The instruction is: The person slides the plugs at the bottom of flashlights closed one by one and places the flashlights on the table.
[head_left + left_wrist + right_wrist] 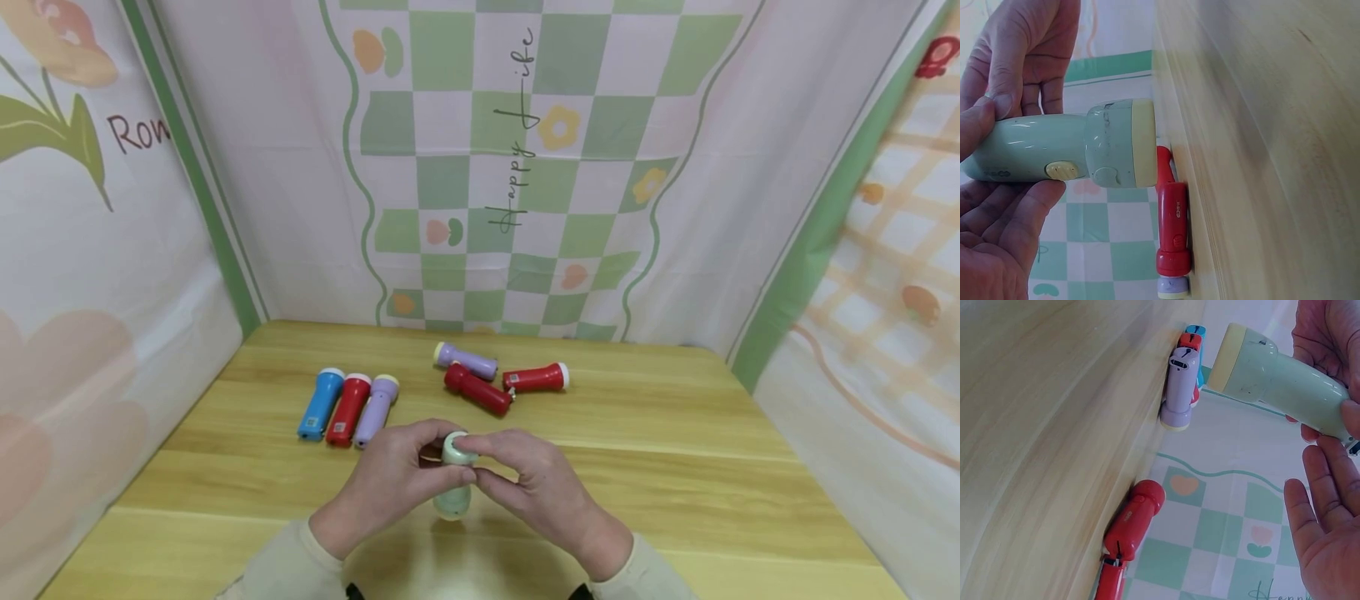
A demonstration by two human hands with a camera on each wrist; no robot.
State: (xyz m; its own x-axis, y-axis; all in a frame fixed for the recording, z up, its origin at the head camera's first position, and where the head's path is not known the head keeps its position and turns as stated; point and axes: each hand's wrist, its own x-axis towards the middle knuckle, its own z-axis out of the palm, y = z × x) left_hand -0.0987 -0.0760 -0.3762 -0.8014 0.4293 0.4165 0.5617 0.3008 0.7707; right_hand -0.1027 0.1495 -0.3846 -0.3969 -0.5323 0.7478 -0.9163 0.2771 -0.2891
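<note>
A pale green flashlight (452, 496) with a cream rim is held upright over the table, lens end down. My left hand (393, 471) grips its upper part between thumb and fingers. My right hand (536, 479) meets it from the other side, with index finger on the top end and thumb at the side by my left thumb. In the right wrist view, the other fingers of my right hand (1335, 519) are fairly straight. The left wrist view shows a cream slide switch (1062, 170) on the flashlight's body.
At left on the wooden table (675, 467) lie a blue flashlight (321, 404), a red one (349, 408) and a purple one (377, 410), side by side. Farther back are another purple flashlight (467, 360), a dark red one (477, 389) and a red one (536, 378). Printed curtains (300, 167) surround the table.
</note>
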